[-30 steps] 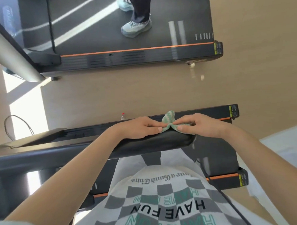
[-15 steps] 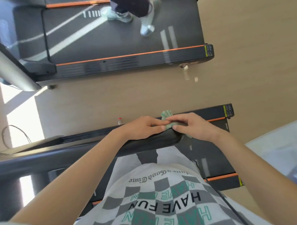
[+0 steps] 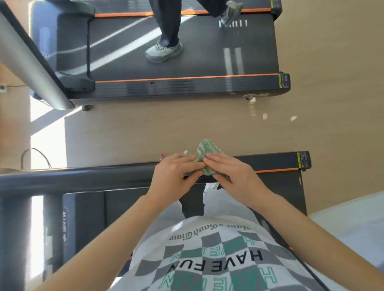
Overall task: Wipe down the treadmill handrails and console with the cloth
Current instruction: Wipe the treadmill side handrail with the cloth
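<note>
A green-and-white striped cloth (image 3: pixel 207 151) is bunched on top of the black treadmill handrail (image 3: pixel 86 178), near its free end. My left hand (image 3: pixel 173 174) and my right hand (image 3: pixel 231 172) meet over it, fingers pinching the cloth from either side and pressing it onto the rail. Part of the cloth sticks up above the fingers; the rest is hidden beneath them. The handrail runs left from my hands toward the grey upright. The console is out of view.
Below the rail lies this treadmill's black deck (image 3: pixel 279 188) with orange trim. Across a strip of wooden floor (image 3: pixel 165 126) a second treadmill (image 3: pixel 189 79) carries a walking person's legs (image 3: pixel 167 41). A cable (image 3: pixel 35 157) lies at left.
The view has tilted, so the rail and hands sit lower in the frame. My hands have gathered the cloth into a taller bunch. The person on the far treadmill has stepped on.
</note>
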The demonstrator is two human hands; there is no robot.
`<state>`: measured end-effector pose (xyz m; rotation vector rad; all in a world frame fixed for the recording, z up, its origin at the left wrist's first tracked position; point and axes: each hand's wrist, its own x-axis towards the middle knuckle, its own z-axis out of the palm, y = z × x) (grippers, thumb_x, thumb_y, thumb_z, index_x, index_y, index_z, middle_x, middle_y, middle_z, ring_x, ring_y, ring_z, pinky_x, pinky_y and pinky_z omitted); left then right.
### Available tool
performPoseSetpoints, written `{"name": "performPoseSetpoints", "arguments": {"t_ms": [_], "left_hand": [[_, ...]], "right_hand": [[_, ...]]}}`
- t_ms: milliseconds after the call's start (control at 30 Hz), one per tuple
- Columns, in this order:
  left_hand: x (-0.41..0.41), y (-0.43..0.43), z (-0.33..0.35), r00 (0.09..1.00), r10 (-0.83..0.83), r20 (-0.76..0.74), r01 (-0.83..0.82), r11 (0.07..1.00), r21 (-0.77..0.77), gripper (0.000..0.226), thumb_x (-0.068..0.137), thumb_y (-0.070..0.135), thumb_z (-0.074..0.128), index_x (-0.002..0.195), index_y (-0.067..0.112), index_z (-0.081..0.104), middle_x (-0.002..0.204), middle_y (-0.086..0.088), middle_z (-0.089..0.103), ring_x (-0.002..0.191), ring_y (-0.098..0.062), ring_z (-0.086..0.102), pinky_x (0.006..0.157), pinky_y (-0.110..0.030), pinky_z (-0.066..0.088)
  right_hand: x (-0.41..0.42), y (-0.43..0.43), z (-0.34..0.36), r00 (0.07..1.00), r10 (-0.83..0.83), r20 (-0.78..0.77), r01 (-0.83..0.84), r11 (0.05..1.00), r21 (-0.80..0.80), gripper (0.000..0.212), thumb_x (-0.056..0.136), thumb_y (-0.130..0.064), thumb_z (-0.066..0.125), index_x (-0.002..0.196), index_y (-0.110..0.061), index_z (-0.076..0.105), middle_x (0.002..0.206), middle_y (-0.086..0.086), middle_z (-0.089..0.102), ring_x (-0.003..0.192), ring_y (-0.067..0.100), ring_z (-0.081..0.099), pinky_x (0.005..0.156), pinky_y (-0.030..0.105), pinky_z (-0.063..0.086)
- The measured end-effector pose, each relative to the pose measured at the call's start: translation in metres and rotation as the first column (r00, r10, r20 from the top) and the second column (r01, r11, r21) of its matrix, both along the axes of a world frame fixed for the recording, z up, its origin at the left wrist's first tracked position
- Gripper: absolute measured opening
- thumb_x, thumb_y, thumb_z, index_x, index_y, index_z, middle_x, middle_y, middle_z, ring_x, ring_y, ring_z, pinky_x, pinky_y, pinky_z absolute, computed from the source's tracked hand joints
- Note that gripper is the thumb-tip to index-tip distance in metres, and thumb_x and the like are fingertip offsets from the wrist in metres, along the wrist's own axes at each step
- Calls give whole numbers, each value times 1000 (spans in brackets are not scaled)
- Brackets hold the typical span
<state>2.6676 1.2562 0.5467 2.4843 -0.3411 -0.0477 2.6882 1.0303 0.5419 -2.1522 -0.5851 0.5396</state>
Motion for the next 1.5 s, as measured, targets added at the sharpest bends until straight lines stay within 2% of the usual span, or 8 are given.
{"name": "performPoseSetpoints", "arguments": {"t_ms": [333,667,767,833,967,1100,1233,1500], "left_hand": [[-39,-1,-12,955,-41,294,12,995,99,16,92,33,74,102,21,79,122,4,73,110,-21,65,87,-36,49],[-53,7,-3,953,176,248,-187,982,18,20,84,7,77,100,18,77,94,3,71,81,-20,62,59,-29,49],[-57,0,12,946,314,78,-299,941,-157,25,84,7,78,105,19,74,96,7,72,81,-5,63,69,-24,52],[-63,-3,21,930,367,-36,-362,892,-269,26,86,10,76,108,22,69,96,13,71,81,4,60,75,-11,46],[-84,-11,27,948,313,-58,-314,885,-343,23,87,16,78,107,21,69,100,14,72,85,1,64,75,-9,47],[-109,-11,13,997,54,-62,-68,965,-253,25,87,34,67,108,24,74,108,15,72,97,-6,64,84,-27,54],[-121,3,5,989,-114,-97,94,977,-191,27,88,32,67,113,30,76,116,19,72,108,-3,62,92,-31,51],[-81,71,8,921,226,318,-282,948,144,34,87,25,67,121,21,72,133,-1,66,122,-27,57,97,-41,42]], "right_hand": [[-51,-1,-5,904,-179,388,200,980,-15,30,87,-8,75,117,-3,74,136,6,65,127,26,57,110,35,45],[-55,37,7,849,-306,430,386,916,-110,30,77,-3,77,104,-9,67,100,6,59,95,29,55,72,43,54],[-59,43,7,862,-425,274,453,891,-42,23,81,1,71,101,-12,70,99,3,65,92,25,61,77,42,55],[-67,48,17,797,-597,-87,603,795,64,18,89,-1,69,104,-10,71,101,3,71,92,20,68,80,35,58],[-88,57,40,332,-383,-862,880,454,138,22,103,-19,56,117,-7,69,109,16,73,96,29,70,88,45,59],[-109,53,35,305,-169,-937,867,456,200,39,106,-32,51,132,-5,62,119,19,68,103,33,66,92,49,53],[-117,54,12,235,-413,-880,912,406,53,19,100,-2,56,116,0,66,116,25,69,95,34,68,77,43,59],[-93,44,-28,-143,-420,-896,978,81,-194,13,101,-14,54,102,-8,65,93,14,63,64,25,59,54,32,47]]}}
